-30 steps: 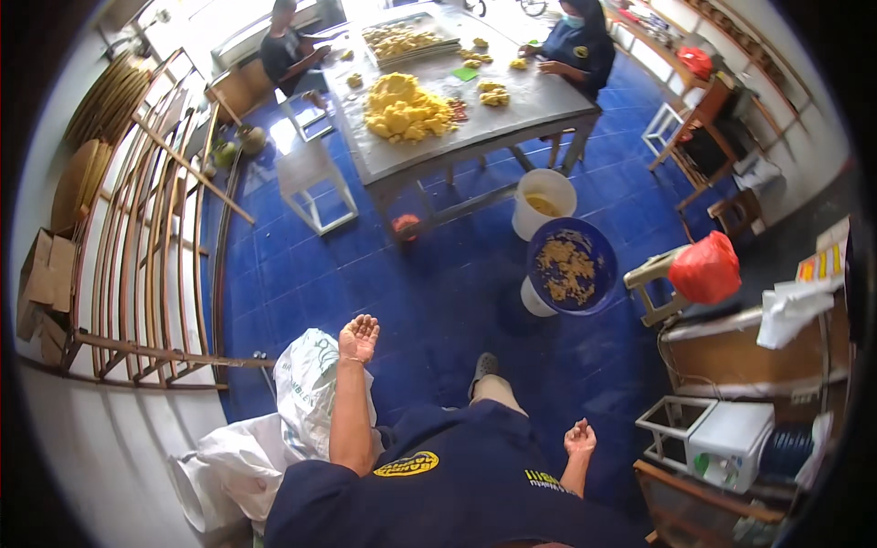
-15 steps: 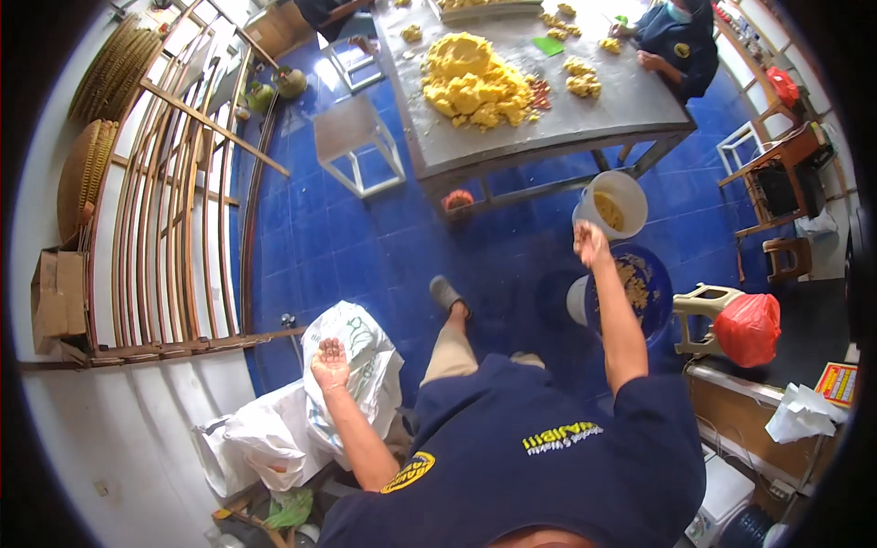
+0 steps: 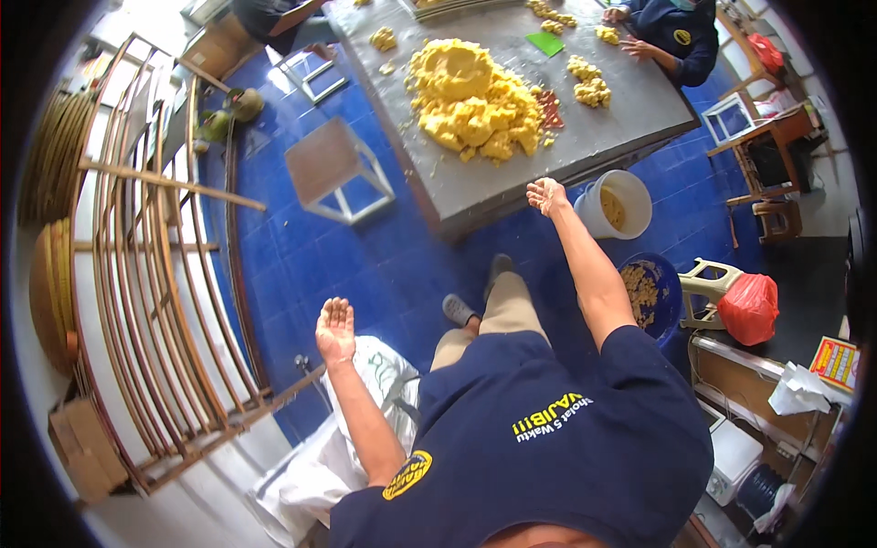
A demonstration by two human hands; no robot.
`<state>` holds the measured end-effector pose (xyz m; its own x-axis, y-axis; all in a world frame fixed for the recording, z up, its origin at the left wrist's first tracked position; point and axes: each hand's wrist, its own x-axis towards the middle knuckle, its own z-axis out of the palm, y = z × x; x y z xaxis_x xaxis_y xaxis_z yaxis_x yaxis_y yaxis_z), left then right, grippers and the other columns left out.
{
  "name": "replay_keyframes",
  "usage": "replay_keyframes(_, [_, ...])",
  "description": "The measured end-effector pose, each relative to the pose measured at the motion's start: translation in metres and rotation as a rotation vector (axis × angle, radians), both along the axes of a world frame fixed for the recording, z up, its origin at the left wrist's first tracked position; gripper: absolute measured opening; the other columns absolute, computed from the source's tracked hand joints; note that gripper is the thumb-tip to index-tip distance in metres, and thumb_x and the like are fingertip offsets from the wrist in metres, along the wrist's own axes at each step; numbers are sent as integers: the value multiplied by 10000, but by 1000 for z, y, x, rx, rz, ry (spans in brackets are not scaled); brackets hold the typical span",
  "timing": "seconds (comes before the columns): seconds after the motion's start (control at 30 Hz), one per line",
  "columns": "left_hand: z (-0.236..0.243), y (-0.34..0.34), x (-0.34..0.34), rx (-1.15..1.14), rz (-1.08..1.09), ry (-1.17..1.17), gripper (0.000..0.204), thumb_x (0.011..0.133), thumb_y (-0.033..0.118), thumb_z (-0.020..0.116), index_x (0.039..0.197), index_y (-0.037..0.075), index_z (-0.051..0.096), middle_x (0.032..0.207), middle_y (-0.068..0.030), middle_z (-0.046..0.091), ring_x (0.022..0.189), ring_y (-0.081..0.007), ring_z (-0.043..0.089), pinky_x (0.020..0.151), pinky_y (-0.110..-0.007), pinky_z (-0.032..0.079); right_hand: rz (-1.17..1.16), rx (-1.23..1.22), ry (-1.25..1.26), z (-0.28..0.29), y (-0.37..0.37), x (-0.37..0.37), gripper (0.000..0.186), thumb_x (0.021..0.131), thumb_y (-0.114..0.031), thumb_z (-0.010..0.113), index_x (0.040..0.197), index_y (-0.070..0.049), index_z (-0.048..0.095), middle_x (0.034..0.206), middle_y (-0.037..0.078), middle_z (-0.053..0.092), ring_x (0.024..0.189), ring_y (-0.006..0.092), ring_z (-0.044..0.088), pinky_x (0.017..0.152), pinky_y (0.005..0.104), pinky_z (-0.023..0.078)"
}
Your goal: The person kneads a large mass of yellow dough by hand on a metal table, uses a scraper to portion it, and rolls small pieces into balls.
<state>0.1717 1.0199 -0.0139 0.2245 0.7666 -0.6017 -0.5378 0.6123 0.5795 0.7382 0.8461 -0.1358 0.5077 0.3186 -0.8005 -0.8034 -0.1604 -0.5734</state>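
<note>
My left hand (image 3: 336, 333) is held out above white sacks (image 3: 365, 365), palm up, open and empty. My right hand (image 3: 546, 196) is raised just short of the near edge of the metal table (image 3: 429, 196) with loosely bent fingers apart and nothing held, some pale residue on it. On the table a large yellow mound of dough-like material (image 3: 466, 91) lies beside red bits (image 3: 548, 108), smaller yellow clumps (image 3: 589, 91) and a green sheet (image 3: 545, 43). Below and right of my right hand stand a white bucket (image 3: 623, 210) and a blue basin (image 3: 650, 292) with crumbly contents.
Two co-workers, one at the upper left (image 3: 260, 14), one at the upper right (image 3: 676, 41), are by the table. A stool (image 3: 315, 157) stands left of it. Wooden racks (image 3: 146, 274) line the left wall. A plastic stool (image 3: 703, 288) and red bag (image 3: 749, 310) are at the right.
I have moved forward, so the table is nearer. My right arm has risen from low at my side toward the table's edge. My left hand stays low and open.
</note>
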Motion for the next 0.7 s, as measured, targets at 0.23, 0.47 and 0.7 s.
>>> replay_keyframes(0.23, [-8,43,42,-138,91,159,303,969,220,434,1178,29,542,1088,-91,626,1043,-257,606,977,-415,473,-176,-98,25,-26,51,103,88,842,-171,497,816,-102,449,634,77,509,396,140,298,366,307,265])
replay_keyframes(0.47, [-12,78,109,-217,62,196,294,963,206,426,1135,11,562,1137,-113,620,1102,-280,585,1000,-444,457,-674,-628,-19,-106,92,249,284,768,-181,586,1027,-73,539,990,152,615,732,333,559,602,544,430])
replay_keyframes(0.7, [9,96,99,-162,151,243,306,965,208,418,1153,15,563,1147,-122,624,1119,-288,579,1019,-450,445,-651,-527,44,-102,195,171,339,653,-93,675,952,15,559,1011,168,610,871,295,641,738,421,539])
